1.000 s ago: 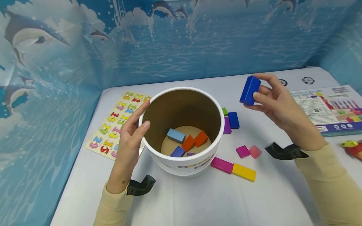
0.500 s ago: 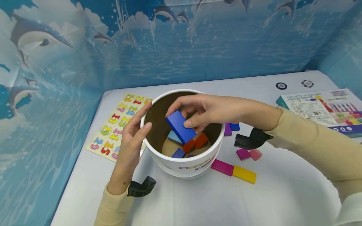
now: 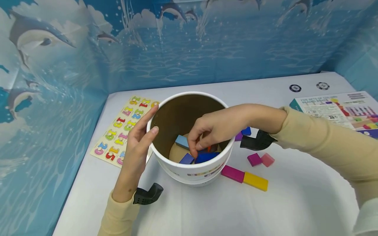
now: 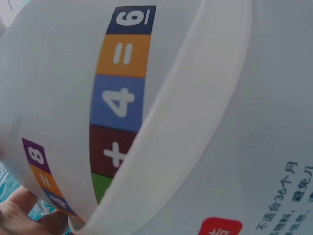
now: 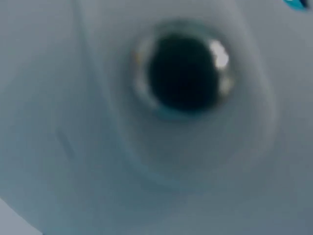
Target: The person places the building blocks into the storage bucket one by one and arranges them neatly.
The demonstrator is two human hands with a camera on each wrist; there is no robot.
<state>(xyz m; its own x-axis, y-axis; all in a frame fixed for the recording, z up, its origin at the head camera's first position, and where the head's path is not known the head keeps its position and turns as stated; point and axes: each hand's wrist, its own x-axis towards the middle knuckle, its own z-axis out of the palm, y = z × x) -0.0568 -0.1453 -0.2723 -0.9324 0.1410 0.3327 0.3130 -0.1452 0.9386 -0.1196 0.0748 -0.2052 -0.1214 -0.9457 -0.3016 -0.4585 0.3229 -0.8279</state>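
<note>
A white bucket (image 3: 195, 171) stands upright mid-table in the head view. My left hand (image 3: 134, 149) holds its left side, thumb and index fingertip at the rim; the left wrist view shows the bucket's outer wall (image 4: 63, 98) with printed sums. My right hand (image 3: 220, 124) reaches inside, fingers pointing down. Under it a dark blue block (image 3: 207, 158) lies low in the bucket, by the fingertips but not visibly gripped. Beside it are a light blue block (image 3: 182, 141), a violet-blue block (image 3: 186, 159) and a mostly hidden orange block. The right wrist view is blurred.
Right of the bucket lie a magenta block (image 3: 233, 174), a yellow block (image 3: 255, 181) and small magenta (image 3: 254, 160) and pink (image 3: 267, 160) squares. A number puzzle board (image 3: 118, 131) is at left. A flat box (image 3: 333, 109) and two round chips are at far right.
My right hand has carried the dark blue block from the right, over the rim and down into the bucket, where the block now lies low. The left hand has kept its place.
</note>
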